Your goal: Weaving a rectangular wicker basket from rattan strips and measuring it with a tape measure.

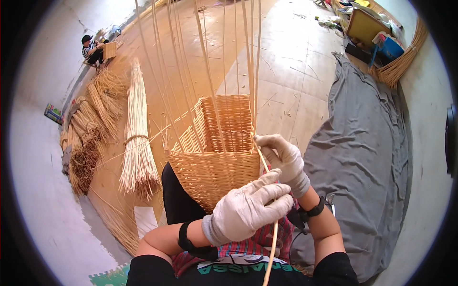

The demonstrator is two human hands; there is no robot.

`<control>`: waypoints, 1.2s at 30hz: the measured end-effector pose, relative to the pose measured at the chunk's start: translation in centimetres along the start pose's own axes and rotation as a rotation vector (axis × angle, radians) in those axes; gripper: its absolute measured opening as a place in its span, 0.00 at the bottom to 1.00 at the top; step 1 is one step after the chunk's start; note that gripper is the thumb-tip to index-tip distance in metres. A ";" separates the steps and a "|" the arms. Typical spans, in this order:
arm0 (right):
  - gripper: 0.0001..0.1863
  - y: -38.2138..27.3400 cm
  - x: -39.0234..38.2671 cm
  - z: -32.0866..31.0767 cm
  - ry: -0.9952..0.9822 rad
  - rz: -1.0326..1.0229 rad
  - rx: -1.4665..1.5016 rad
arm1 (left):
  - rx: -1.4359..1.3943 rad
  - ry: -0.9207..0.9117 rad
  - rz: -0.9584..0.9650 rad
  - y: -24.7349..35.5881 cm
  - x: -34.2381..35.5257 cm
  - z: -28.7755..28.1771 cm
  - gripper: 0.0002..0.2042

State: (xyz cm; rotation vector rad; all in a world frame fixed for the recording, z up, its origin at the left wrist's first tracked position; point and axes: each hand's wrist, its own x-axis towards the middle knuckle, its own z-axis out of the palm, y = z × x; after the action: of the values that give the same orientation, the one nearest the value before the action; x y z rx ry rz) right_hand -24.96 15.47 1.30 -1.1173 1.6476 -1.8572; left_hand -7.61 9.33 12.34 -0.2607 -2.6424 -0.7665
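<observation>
A woven wicker basket (214, 176) rests over my lap, tall upright stakes (207, 57) rising from its sides. My right hand (286, 162), in a white glove, pinches a pale flexible strand (272, 245) at the basket's right front corner. Lower and nearer, my left hand (250, 209), also gloved, has its slightly curled fingers over the same strand, which runs behind them and hangs down past my lap. The left thumb is hidden.
Wicker bundles (138, 162) and loose bunches (90, 128) lie at left. A grey cloth (358, 176) covers floor at right. At the far left another person (90, 52) sits holding wickerwork. Clutter, a blue bucket (391, 50) and wicker (403, 57) line the back right wall.
</observation>
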 end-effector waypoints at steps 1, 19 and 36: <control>0.11 0.6 0.3 -0.5 -0.065 -0.058 -0.042 | -0.002 -0.012 0.010 -0.1 0.1 0.1 0.16; 0.20 -2.7 7.9 -3.8 -1.043 0.339 0.235 | -0.102 -0.031 -0.002 -0.8 -1.9 0.2 0.14; 0.13 -3.1 8.1 -2.8 -0.912 0.269 -0.074 | -1.018 0.737 -0.489 -6.9 -6.4 0.6 0.08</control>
State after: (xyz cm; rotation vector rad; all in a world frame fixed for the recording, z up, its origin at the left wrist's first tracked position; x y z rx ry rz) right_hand -31.31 11.74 6.64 -1.3927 1.2251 -0.8851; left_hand -3.89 3.46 6.02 0.3731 -1.4475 -1.8787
